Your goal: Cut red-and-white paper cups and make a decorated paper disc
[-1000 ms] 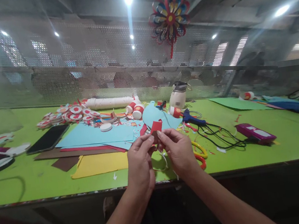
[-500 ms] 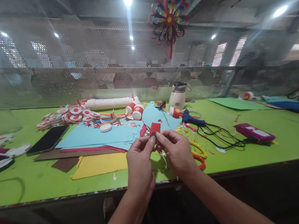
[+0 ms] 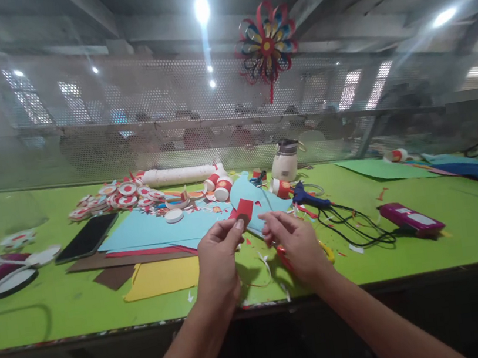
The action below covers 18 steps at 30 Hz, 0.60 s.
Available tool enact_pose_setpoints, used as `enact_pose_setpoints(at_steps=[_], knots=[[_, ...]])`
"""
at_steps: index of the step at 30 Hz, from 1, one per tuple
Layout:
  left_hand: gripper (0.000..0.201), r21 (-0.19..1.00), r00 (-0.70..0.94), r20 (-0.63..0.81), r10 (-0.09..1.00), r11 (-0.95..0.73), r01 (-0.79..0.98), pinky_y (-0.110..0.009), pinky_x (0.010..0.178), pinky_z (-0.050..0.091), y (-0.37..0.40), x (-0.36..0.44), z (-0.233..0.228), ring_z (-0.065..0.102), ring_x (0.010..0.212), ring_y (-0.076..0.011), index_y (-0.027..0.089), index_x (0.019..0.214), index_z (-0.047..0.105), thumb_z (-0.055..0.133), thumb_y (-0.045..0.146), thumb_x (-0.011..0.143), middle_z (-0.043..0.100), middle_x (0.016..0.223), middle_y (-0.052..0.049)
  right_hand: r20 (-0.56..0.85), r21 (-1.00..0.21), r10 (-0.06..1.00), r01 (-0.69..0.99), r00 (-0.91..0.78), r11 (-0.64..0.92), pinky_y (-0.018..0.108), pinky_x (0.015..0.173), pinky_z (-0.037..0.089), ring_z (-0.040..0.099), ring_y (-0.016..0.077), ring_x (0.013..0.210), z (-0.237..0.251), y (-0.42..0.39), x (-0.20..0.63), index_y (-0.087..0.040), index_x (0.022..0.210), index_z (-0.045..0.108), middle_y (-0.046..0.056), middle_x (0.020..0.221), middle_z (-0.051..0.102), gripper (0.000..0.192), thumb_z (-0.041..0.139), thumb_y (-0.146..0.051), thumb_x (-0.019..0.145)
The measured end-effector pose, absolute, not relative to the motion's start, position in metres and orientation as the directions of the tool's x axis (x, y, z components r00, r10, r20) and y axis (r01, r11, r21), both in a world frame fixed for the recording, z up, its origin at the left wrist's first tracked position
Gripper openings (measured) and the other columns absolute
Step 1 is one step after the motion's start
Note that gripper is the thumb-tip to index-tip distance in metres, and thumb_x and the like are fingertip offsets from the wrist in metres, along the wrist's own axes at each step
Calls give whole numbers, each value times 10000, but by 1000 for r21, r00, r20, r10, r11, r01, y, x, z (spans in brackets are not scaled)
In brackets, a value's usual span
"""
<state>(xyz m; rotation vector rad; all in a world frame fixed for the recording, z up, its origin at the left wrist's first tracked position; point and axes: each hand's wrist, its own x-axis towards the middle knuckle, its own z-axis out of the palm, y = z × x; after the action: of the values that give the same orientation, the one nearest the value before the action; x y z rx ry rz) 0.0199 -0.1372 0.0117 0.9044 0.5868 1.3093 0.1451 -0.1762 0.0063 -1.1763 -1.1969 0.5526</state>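
Above the near edge of the green table [image 3: 53, 312], the left hand [image 3: 217, 262] pinches a small red paper piece [image 3: 244, 209] between thumb and fingertips, holding it upright over the blue sheets. Its other fingers are curled in. The right hand [image 3: 297, 245] sits just beside it, apart from the red piece, fingers half bent and loosely parted; whether it grips anything cannot be told, though the scissors [image 3: 325, 250] with yellow and red handles lie right under it on the table. One white jug with a dark lid [image 3: 285, 160] stands at the back near the mesh screen [image 3: 125, 130]; its contents cannot be seen. Two small red and white paper cups [image 3: 219, 186] lie tipped beside a long white roll [image 3: 178, 174], and a third cup [image 3: 279, 186] lies by the blue glue gun [image 3: 307, 194], whose black cord [image 3: 357, 227] loops across the table. One white lid [image 3: 174, 215] rests on the blue paper sheets [image 3: 152, 227]. A heap of red and white paper discs [image 3: 112, 198], too many and too overlapped to count, lies to the left. One black phone [image 3: 87, 237] lies flat, one yellow sheet [image 3: 161, 277] and brown sheets [image 3: 109, 268] sit near the edge, and one magenta box [image 3: 410, 219] lies to the right. One paper flower [image 3: 265, 45] hangs overhead.
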Motion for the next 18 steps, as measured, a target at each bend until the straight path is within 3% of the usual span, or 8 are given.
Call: enact_pose_setpoints(at_steps=[2, 4, 7, 10, 12, 15, 18], knots=[[217, 840, 188, 123, 974, -2, -542, -216, 617, 372, -130, 12, 19, 526, 625, -85, 140, 708, 638, 772, 284, 619, 626, 682, 9, 495, -752, 833, 602, 246, 270, 310, 659, 443, 555, 176, 700, 2, -183, 171, -168, 875, 640, 54, 790, 614, 285, 517, -425, 865], [223, 840, 187, 120, 975, 1, -543, -217, 635, 377, -121, 5, 27, 536, 655, -90, 139, 699, 633, 780, 277, 602, 633, 706, 2, 468, -439, 882, 882, 59, 173, 356, 721, 432, 553, 216, 761, -3, -191, 199, -163, 848, 655, 93, 816, 602, 261, 511, -380, 862], [258, 838, 208, 87, 974, 42, -544, -228, 657, 392, -108, -1, 36, 552, 681, -104, 137, 698, 630, 800, 274, 560, 642, 726, -11, 259, -128, 960, 981, -107, 144, 379, 732, 430, 560, 247, 796, -4, -199, 227, -166, 998, 661, 127, 883, 594, 290, 505, -359, 847], [251, 844, 222, 87, 971, 46, -534, -237, 679, 411, -96, -3, 41, 559, 692, -108, 138, 694, 637, 798, 281, 565, 643, 737, -16, 103, -90, 977, 977, -184, 194, 344, 754, 428, 579, 235, 854, 5, -199, 233, -235, 1228, 555, 107, 972, 613, 417, 501, -236, 814], [238, 843, 221, 89, 971, 44, -536, -243, 699, 424, -90, -3, 43, 566, 722, -115, 136, 684, 638, 796, 274, 571, 647, 758, -24, 26, -104, 983, 978, -179, 181, 320, 732, 427, 595, 233, 864, 13, -194, 229, -272, 1281, 508, 93, 990, 630, 539, 525, -170, 752], [248, 821, 200, 58, 978, 67, -567, -267, 718, 446, -84, -5, 46, 583, 768, -140, 126, 656, 628, 814, 234, 532, 648, 765, -39, -114, -113, 986, 987, -124, 111, 321, 696, 432, 612, 265, 876, 20, -181, 222, -255, 1293, 507, 110, 1018, 644, 652, 580, -149, 653], [248, 795, 183, 25, 983, 91, -600, -275, 720, 461, -80, -7, 47, 593, 785, -148, 117, 652, 626, 818, 200, 519, 647, 756, -40, -147, -144, 986, 988, -75, 53, 329, 691, 436, 617, 279, 875, 20, -168, 224, -241, 1201, 578, 121, 1008, 663, 558, 592, -176, 647]])
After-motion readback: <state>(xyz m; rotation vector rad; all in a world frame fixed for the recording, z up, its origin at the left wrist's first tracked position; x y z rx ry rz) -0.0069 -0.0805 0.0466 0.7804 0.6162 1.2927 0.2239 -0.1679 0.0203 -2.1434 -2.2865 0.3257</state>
